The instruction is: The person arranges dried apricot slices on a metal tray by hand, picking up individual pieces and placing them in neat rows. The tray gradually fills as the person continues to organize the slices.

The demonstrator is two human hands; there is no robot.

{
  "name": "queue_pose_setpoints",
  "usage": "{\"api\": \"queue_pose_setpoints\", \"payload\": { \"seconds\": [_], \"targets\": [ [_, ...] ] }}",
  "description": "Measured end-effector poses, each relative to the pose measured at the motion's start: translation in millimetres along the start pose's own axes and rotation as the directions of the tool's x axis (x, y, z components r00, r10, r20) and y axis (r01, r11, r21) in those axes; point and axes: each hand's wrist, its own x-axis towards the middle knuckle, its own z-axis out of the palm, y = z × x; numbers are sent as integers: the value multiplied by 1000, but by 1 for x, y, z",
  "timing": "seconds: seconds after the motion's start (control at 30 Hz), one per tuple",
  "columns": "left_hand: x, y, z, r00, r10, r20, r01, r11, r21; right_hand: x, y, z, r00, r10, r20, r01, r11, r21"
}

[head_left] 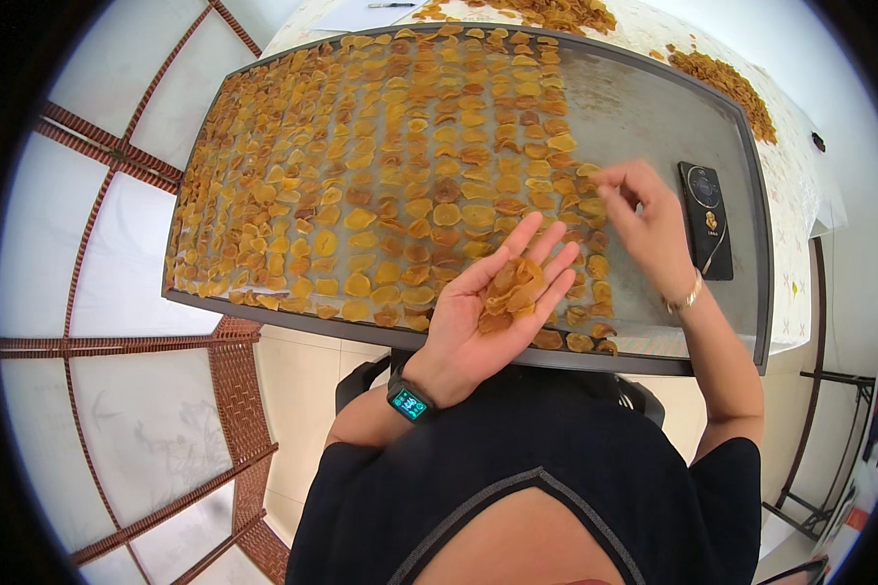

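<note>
My left hand (478,317) is turned palm up over the near side of a dark-framed board (624,107). A small heap of dried amber-brown slices (512,292) rests in its palm, with the fingers stretched out around it. Further right, my right hand (644,219) reaches to the ragged right end of the laid-out slices. Its thumb and forefinger are pinched together at the edge of a single dried slice (587,170). Rows of similar thin, curled slices (361,195) cover the board's left and middle parts. Exactly what kind of slices they are does not show.
A black phone (704,219) lies on the board's right part, beside my right forearm. Beyond the board, loose piles of slices (722,88) sit on a patterned white tablecloth (795,195). A pen (390,5) lies at the far edge. A brown-framed white folding screen (146,390) stands left.
</note>
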Motion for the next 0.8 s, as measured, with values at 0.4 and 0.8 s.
{"api": "queue_pose_setpoints", "payload": {
  "seconds": [0.4, 0.8],
  "targets": [
    [-3, 5, -7, 993, -113, 24, 112, 993, 48, -22, -70, 12, 846, -448, 288, 423, 894, 150],
    [-4, 3, -7, 990, -141, 18, 141, 989, -44, -28, -70, 23, 877, -410, 250, 416, 909, 32]
  ]
}}
